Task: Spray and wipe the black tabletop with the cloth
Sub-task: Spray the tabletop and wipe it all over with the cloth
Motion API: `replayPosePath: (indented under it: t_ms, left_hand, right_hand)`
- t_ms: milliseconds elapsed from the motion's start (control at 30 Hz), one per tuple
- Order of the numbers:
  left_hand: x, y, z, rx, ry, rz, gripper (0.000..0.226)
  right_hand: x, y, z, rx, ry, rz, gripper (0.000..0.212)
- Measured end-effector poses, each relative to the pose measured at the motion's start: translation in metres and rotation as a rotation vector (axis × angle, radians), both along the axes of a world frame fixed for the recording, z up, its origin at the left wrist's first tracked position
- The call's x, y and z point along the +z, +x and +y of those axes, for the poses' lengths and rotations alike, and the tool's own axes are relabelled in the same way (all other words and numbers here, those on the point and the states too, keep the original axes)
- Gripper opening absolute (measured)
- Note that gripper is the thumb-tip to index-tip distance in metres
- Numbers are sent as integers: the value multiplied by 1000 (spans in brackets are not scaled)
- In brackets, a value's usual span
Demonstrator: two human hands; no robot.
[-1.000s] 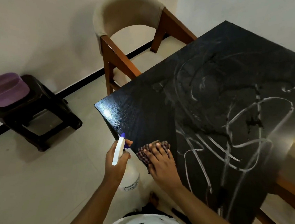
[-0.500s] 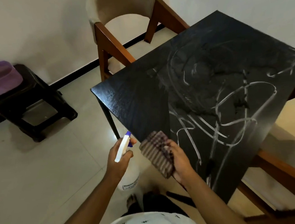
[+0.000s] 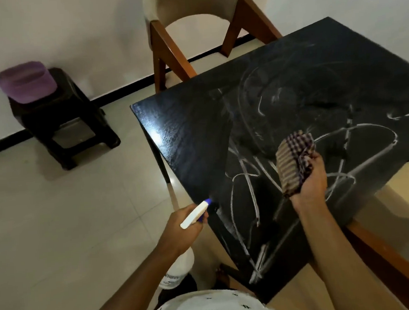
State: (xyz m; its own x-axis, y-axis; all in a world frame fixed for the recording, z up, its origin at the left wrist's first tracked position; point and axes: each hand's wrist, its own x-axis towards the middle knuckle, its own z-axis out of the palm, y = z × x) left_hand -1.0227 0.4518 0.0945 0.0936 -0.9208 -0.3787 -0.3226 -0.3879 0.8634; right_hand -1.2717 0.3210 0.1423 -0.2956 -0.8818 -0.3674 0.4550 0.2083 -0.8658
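The black tabletop (image 3: 197, 135) fills the right half of the view, streaked with white smear lines across its middle and near side. My left hand (image 3: 182, 230) grips a white spray bottle (image 3: 195, 214) with a blue nozzle, held at the table's near left edge and aimed at the surface. My right hand (image 3: 308, 183) holds a bunched checked cloth (image 3: 294, 160) lifted above the tabletop's middle, not touching it.
A wooden chair (image 3: 166, 50) with a beige back stands at the table's far side. A dark stool (image 3: 74, 130) carrying a purple basin (image 3: 25, 82) sits by the wall at left. A wooden frame (image 3: 390, 262) runs along the lower right. Pale tiled floor lies between.
My right hand has lifted the cloth off the table's near edge and carried it up and rightward over the middle. The spray bottle has come closer to the table edge.
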Motion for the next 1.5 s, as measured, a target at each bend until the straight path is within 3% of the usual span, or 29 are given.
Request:
replayPosePath:
  t_ms: [100, 233, 333, 433, 533, 700, 767, 833, 933, 1033, 1100, 1233, 1300, 1367, 1500]
  left_hand:
    - [-3, -12, 9, 131, 3, -48, 14]
    - [-8, -20, 28, 172, -11, -61, 14]
    - [-9, -18, 39, 257, -42, 6, 18]
    - [0, -15, 45, 358, -131, 56, 26]
    - [7, -9, 46, 397, -181, 47, 36]
    - [13, -1, 44, 448, -168, -9, 30]
    - [14, -1, 43, 467, -171, -28, 30]
    - [14, -1, 41, 487, -168, -30, 29]
    - [12, -2, 39, 508, -176, -1, 30]
    - [11, -5, 37, 498, -180, -3, 33]
    - [10, -6, 36, 491, -174, -3, 32]
    - [9, -10, 34, 492, -172, -34, 28]
    - [9, -12, 34, 500, -166, -45, 29]
    - [8, -13, 35, 501, -171, -46, 28]
    - [7, -16, 36, 502, -179, -23, 30]
  right_hand:
    - [0, 4, 4, 87, -85, 398, 26]
    - [-25, 14, 10, 368, -281, 983, 27]
    - [-61, 32, 28, 865, -526, 1238, 29]
    - [-96, 48, 68, 1387, -991, 1510, 42]
    - [-108, 55, 52, 1441, -1143, 1574, 57]
    - [-101, 68, -38, 1186, -538, 1788, 70]
    - [-103, 74, -35, 1120, -489, 1805, 69]
    - [-105, 76, -4, 1119, -664, 1804, 67]
    - [-117, 56, 64, 1296, -1033, 1699, 64]
    - [-121, 44, 55, 1363, -1163, 1652, 63]
    - [-119, 49, 17, 1269, -975, 1747, 63]
    - [-106, 55, -69, 1027, -366, 1798, 63]
    - [-103, 65, -72, 953, -276, 1781, 63]
    - [-106, 72, -40, 957, -370, 1789, 64]
    - [-117, 43, 75, 1161, -827, 1728, 64]
